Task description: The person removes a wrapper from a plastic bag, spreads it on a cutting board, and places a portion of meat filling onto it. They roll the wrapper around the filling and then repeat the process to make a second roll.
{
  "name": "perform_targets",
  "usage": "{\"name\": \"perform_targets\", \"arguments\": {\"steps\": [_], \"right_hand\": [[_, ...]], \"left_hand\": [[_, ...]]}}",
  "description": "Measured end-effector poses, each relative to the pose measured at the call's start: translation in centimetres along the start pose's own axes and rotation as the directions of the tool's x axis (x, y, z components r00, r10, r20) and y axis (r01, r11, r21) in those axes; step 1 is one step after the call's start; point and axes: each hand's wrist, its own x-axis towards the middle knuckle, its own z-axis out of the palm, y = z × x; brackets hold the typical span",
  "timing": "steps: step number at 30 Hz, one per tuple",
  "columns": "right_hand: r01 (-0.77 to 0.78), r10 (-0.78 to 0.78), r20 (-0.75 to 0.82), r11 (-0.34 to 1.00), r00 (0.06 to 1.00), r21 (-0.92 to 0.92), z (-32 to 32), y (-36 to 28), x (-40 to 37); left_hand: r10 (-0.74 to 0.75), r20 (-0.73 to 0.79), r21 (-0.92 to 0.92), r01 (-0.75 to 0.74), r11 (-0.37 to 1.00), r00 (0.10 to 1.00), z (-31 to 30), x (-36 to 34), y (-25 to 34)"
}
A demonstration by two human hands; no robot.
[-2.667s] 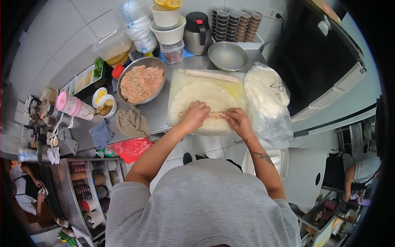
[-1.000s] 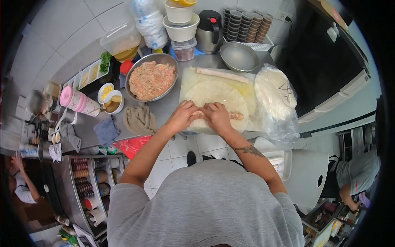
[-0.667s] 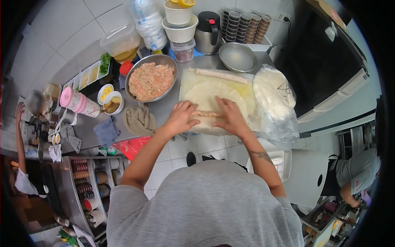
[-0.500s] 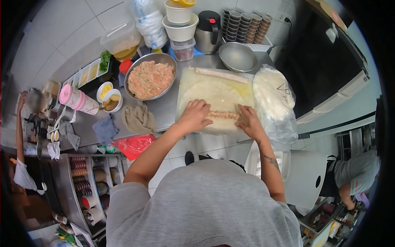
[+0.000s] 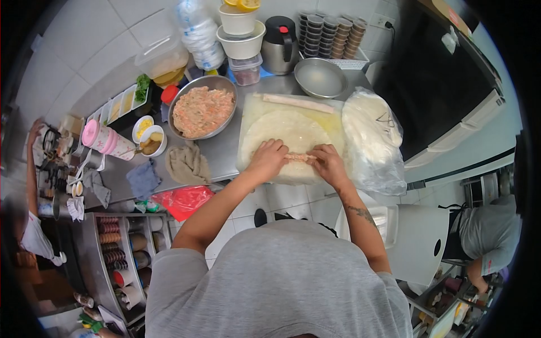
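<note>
From my head view, I have both hands over the round wrapper (image 5: pixel 288 130), which lies flat on the cutting board (image 5: pixel 340 120). The strip of filling (image 5: pixel 299 157) lies between my hands, running crosswise over the part of the wrapper nearer to me. My left hand (image 5: pixel 270 158) is at its left end, fingers bent and fingertips down at the filling. My right hand (image 5: pixel 322 160) is at the other end, fingers curled in with the thumb close to them. Neither hand is spread open, but I cannot tell whether they are pinching the strip or only pressing on it; my fingers cover its ends. Beyond my hands, well apart from them, a long pale roll (image 5: pixel 297 103) rests along the far side of the board. To my left, the metal bowl (image 5: pixel 233 116) of pinkish filling stands on the tabletop (image 5: pixel 223 153), with a tan cloth (image 5: pixel 187 164) nearer to me. On the right, a clear plastic bag (image 5: pixel 372 130) of pale, flat rounds lies just beside the board, closer to my right hand than to my left. A round metal dish (image 5: pixel 321 78) sits beyond the board.
</note>
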Motion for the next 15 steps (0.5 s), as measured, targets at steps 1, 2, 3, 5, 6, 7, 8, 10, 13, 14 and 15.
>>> {"name": "perform_targets", "arguments": {"steps": [1, 2, 3, 5, 6, 7, 8, 10, 13, 14, 15], "right_hand": [[-0.027, 0.027, 0.019, 0.999, 0.999, 0.02, 0.2, 0.2, 0.1], [-0.055, 0.054, 0.04, 0.998, 0.998, 0.039, 0.6, 0.4, 0.1], [-0.039, 0.039, -0.002, 0.999, 0.999, 0.009, 0.3, -0.5, 0.3], [-0.01, 0.005, -0.087, 0.998, 0.996, -0.056, -0.5, -3.5, 1.2], [0.042, -0.048, -0.095, 0.997, 0.994, -0.067, 0.0, -4.0, 1.7], [0.094, -0.101, -0.099, 0.993, 0.99, -0.077, 0.6, -4.6, 2.1], [0.147, -0.156, -0.102, 0.985, 0.983, -0.087, 1.0, -4.9, 2.4], [0.095, -0.093, 0.047, 0.994, 0.995, -0.045, 2.5, -3.5, 2.3], [0.053, -0.05, 0.114, 0.998, 0.992, -0.027, 2.8, -3.2, 2.6], [0.041, -0.038, 0.109, 0.999, 0.993, -0.028, 2.5, -3.4, 2.7], [0.078, -0.076, 0.036, 0.996, 0.996, -0.05, 2.3, -4.1, 2.9]], "left_hand": [[-0.026, 0.034, 0.019, 0.026, 0.999, 0.999, -0.5, -0.6, -0.6], [-0.033, 0.014, -0.006, 0.033, 0.999, 0.999, -0.9, -1.1, -1.1], [-0.04, -0.007, -0.031, 0.04, 0.999, 0.999, -1.6, -1.4, -1.3], [-0.051, -0.017, -0.049, 0.05, 0.998, 0.999, -2.3, -1.8, -2.0], [-0.056, -0.003, -0.042, 0.056, 0.998, 0.998, -2.2, -2.0, -2.4], [-0.064, 0.011, -0.037, 0.064, 0.997, 0.998, -2.0, -2.3, -2.7], [-0.055, 0.012, -0.058, 0.056, 0.997, 0.998, -1.7, -2.4, -3.0], [-0.038, 0.015, -0.094, 0.039, 0.995, 0.999, -1.8, -2.5, -3.5], [-0.025, -0.099, -0.159, 0.009, 0.987, 0.995, -2.2, -3.1, -3.6], [-0.053, -0.126, -0.16, 0.033, 0.987, 0.991, -2.3, -3.3, -3.7], [-0.08, -0.151, -0.162, 0.055, 0.985, 0.985, -2.4, -3.5, -4.0]]}}
